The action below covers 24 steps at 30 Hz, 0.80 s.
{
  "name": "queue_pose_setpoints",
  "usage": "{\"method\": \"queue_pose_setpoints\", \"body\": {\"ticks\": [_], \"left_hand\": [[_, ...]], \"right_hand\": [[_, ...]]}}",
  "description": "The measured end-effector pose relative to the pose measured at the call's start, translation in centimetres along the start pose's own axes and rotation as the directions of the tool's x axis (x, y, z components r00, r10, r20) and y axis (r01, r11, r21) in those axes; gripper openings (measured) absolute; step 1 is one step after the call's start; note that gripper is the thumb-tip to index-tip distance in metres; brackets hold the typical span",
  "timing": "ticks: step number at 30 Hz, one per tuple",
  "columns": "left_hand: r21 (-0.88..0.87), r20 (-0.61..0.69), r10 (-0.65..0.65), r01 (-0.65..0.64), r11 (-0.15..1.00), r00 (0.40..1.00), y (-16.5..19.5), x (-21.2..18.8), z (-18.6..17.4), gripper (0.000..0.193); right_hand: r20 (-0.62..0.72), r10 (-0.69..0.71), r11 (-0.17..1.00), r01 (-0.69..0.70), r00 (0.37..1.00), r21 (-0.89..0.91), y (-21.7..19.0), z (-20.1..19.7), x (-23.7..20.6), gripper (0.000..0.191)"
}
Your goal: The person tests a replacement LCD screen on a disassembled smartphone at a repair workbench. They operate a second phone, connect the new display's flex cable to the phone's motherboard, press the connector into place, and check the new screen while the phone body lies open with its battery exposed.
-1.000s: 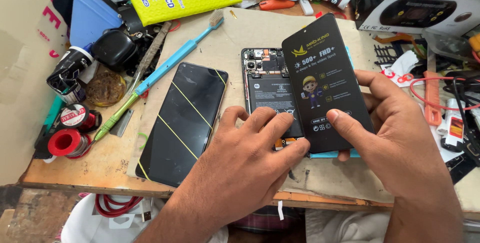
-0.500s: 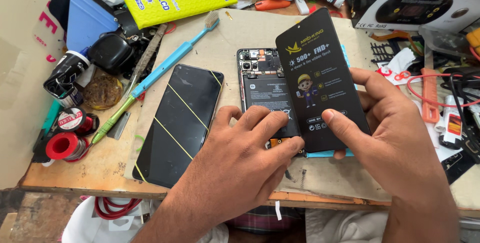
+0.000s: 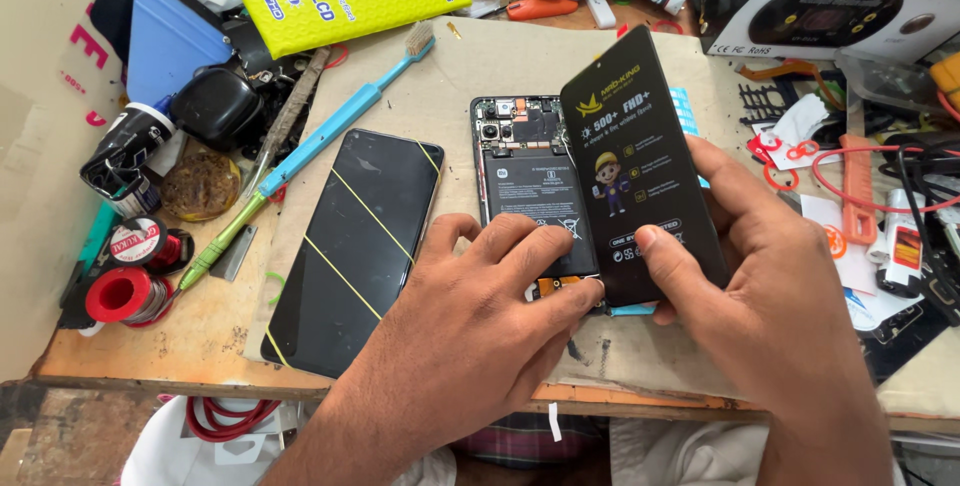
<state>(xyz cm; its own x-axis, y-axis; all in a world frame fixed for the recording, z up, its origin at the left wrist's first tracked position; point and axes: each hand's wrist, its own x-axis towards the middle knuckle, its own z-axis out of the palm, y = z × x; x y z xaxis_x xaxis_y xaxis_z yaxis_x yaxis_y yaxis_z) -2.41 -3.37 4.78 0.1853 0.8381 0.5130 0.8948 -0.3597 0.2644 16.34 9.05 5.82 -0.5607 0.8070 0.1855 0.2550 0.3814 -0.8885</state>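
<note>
you held a black display panel [image 3: 640, 171] over the opened phone [image 3: 530, 181].
your right hand [image 3: 770, 276] pinched its lower edge, long axis leaning up-left; your left hand [image 3: 490, 316] lay spread, fingertips pressing the phone's bottom end.

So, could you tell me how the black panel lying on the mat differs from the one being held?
The panel on the mat lies flat and untouched, with thin yellow lines across it. The held panel is tilted up over the open phone, gripped by the right hand, and carries printed graphics. Both are black, glossy and phone-shaped.
</note>
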Motion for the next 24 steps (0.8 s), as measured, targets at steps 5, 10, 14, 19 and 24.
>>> {"method": "queue_pose_setpoints", "body": {"ticks": [5, 10, 14, 19, 24], "left_hand": [[-0.027, 0.001, -0.009, 0.009, 1.0, 1.0, -0.1, -0.1, 0.0, 0.026], [-0.038, -0.001, -0.007, 0.007, 0.999, 1.0, -0.2, -0.1, 0.0, 0.027], [-0.055, 0.004, -0.017, 0.017, 0.998, 1.0, -0.2, -0.1, 0.0, 0.027], [-0.072, -0.011, -0.01, 0.009, 0.997, 1.0, -0.3, 0.0, 0.0, 0.027], [-0.069, 0.006, -0.019, 0.019, 0.997, 1.0, -0.2, 0.0, 0.0, 0.026]], "right_hand": [[-0.014, 0.092, 0.987, -0.089, 0.996, 0.132, 0.7, 0.0, 0.2, 0.06], [-0.071, 0.083, 0.985, -0.071, 0.994, 0.155, 0.7, 0.2, -0.3, 0.06], [-0.126, 0.121, 0.988, -0.107, 0.985, 0.113, 0.6, 0.5, -0.4, 0.062], [-0.134, 0.014, 0.998, -0.005, 0.991, 0.068, 0.3, 0.6, -0.5, 0.07], [-0.175, 0.055, 0.998, -0.054, 0.983, 0.012, 0.1, 0.9, -0.5, 0.068]]}}
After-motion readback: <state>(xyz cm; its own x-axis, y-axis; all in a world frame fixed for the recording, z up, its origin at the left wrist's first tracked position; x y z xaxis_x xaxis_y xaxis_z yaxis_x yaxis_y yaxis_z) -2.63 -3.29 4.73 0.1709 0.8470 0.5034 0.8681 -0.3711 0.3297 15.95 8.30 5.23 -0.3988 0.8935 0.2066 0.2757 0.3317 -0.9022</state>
